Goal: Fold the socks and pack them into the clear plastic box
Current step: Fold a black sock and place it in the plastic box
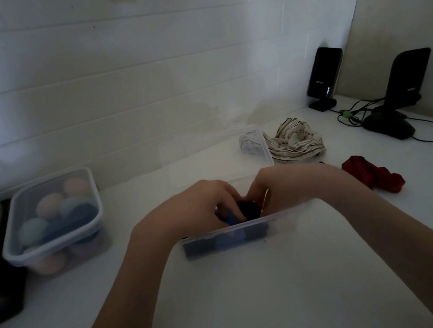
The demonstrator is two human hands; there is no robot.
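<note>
While the light stays dim over the white worktop (232, 291), both hands are down inside the clear plastic box (285, 216) right in the middle of the picture. The left hand (196, 205) has its fingers curled onto a blue sock (231, 220), and the right hand (277, 187) curls in from the other side onto a dark sock bundle (248, 209); the two hands all but touch above it. Exactly how tight either grip is, I cannot tell, the fingertips are buried in the fabric. Through the near wall of the box you can see dark and blue cloth lying along the bottom.

Beyond the box, a clear lid (216, 152) lies flat with a pale balled sock (250, 143) at its right end. Just beside that, a striped cream sock (295, 140) sprawls loose on the worktop, and to the right of the hands a red sock (373, 175) lies crumpled, well apart from the box.

Over on the left, a second lidded container (54, 221) holds rounded balls in peach, pale blue and navy. In the far right corner, two black speakers (325, 73) stand against the wall, with cables and a dark mouse (389, 126) near them.
</note>
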